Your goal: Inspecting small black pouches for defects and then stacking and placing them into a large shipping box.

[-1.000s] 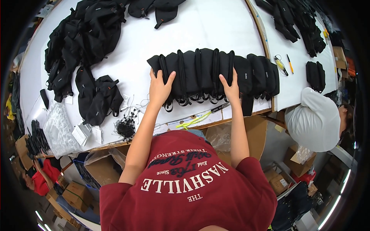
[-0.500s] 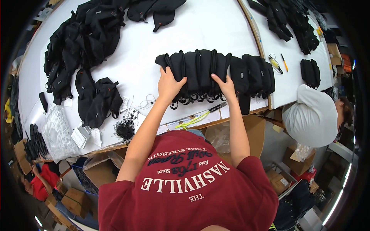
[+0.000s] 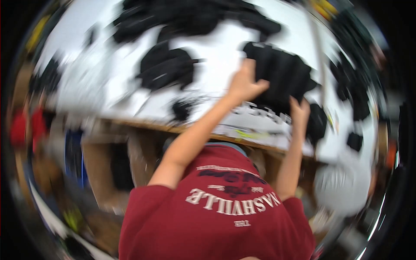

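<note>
Item: row of black pouches (image 3: pixel 281 73), blurred, lying on white worktop (image 3: pixel 216 56). I am pressing my left hand (image 3: pixel 245 82), fingers spread, at its nine o'clock edge; right hand (image 3: pixel 300 112), spread, at six o'clock.

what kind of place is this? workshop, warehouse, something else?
Probably a sewing or packing workshop, though the frame is blurred. A long white worktable carries many piles of black bags; the left hand and right hand rest on a gathered row of black bags; cardboard boxes sit beneath.

light: bright, even on white table (image 3: pixel 108 82) | blur: heavy motion smear throughout | edges: fisheye bending, dark rim
</note>
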The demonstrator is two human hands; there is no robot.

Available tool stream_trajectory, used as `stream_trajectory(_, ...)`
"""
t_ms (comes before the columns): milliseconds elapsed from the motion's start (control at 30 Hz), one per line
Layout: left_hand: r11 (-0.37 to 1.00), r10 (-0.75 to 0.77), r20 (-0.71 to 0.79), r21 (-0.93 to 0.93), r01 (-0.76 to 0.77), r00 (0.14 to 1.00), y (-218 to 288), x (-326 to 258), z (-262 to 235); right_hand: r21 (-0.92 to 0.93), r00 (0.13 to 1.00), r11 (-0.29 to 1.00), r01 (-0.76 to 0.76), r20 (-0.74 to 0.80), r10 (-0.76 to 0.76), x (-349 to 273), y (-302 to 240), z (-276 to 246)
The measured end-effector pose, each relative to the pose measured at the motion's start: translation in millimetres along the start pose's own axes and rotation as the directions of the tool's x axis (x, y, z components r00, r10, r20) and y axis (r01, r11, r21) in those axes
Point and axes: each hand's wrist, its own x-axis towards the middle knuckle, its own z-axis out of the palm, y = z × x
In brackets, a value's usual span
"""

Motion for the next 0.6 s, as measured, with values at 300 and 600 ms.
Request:
stream_trajectory(300, 0.894, -0.225, -0.664, 0.151, 0.423, 0.713, 0.6, -203.4, -306.3, 0.230, 0.694, 0.972, 0.041, 0.694, -0.194, -115.7, -195.6, 245.6)
stream_trajectory(600, 0.525, -0.569, -0.822, -0.361, 0.771, 0.002, -196.6, -494.4, -433.0, 0.157, -0.026, 0.850, 0.504, 0.986, -0.167, -404.8, -208.4, 543.2)
